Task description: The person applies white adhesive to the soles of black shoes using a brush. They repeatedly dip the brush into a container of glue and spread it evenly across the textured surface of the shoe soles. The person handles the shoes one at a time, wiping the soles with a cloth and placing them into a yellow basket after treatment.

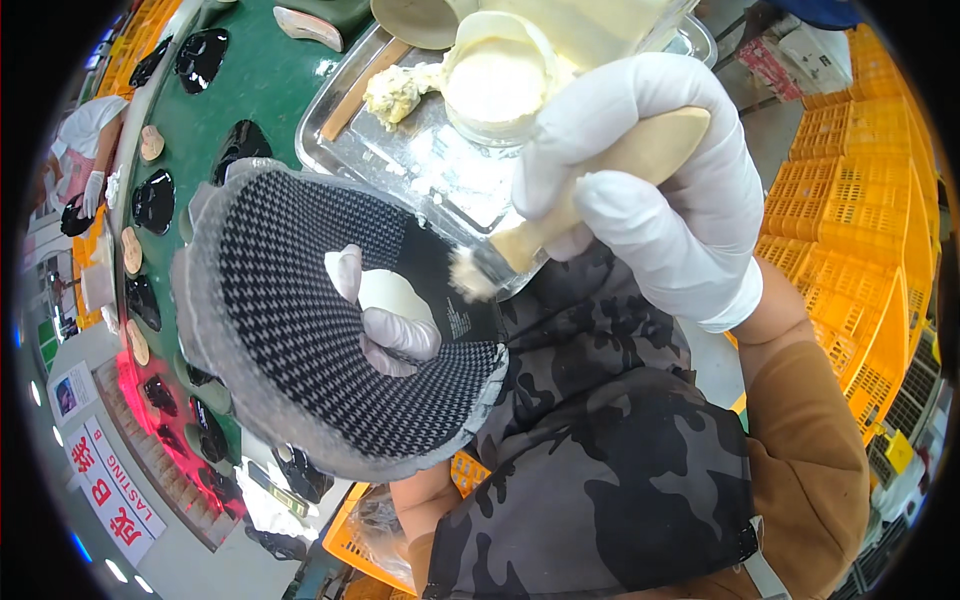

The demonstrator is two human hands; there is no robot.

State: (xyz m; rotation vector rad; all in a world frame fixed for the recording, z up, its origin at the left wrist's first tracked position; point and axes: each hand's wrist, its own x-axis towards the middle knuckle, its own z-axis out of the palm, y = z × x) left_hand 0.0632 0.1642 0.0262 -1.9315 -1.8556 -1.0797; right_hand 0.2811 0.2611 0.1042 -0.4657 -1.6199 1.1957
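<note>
My left hand (385, 320), in a white glove, is inside a black-and-white patterned shoe upper (300, 330) and holds it up by its opening; only some fingers show through the hole. My right hand (650, 170), also gloved in white, grips a wooden-handled glue brush (590, 195). The brush's bristle tip (470, 275) touches the inner edge of the upper near its opening. Behind the brush stands a round pot of whitish glue (497, 85) on a metal tray (400, 160).
The tray rests on a green conveyor (270, 75) carrying several black shoe uppers (155, 200) and tan soles. Another person in white gloves (85, 150) works at far left. Yellow plastic crates (860, 220) are stacked at right. A lump of glue (395, 92) lies on the tray.
</note>
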